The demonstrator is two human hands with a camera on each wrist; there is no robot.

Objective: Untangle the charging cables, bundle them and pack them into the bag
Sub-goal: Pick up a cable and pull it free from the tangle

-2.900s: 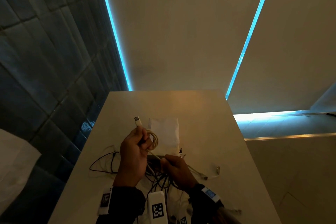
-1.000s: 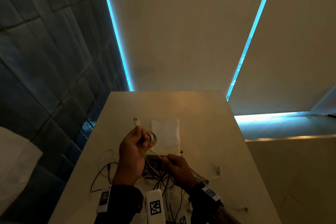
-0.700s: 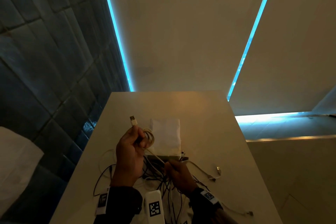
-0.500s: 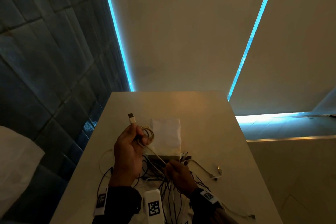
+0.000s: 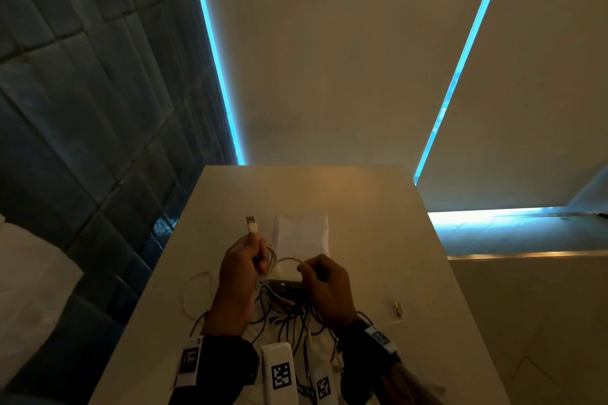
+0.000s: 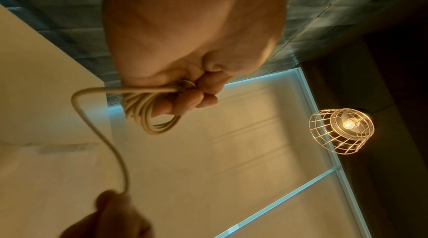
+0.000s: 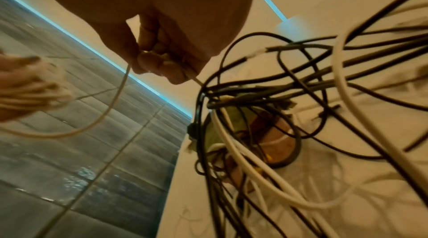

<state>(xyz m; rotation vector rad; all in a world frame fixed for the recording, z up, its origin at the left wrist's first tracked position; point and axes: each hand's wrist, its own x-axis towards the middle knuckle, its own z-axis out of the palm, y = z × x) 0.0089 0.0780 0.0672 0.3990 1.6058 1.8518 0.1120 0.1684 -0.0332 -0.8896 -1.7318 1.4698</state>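
The left hand (image 5: 241,268) is clenched round a small coil (image 6: 148,112) of cream cable, its USB plug (image 5: 251,224) poking up past the knuckles. From the coil a slack loop runs across to the right hand (image 5: 327,286), whose thumb and fingers pinch the same cable (image 7: 109,106) just beside the left. Under and behind both hands lies the tangle (image 5: 289,312) of black and white leads. Just beyond the hands, flat on the table (image 5: 362,207), sits the white bag (image 5: 301,232).
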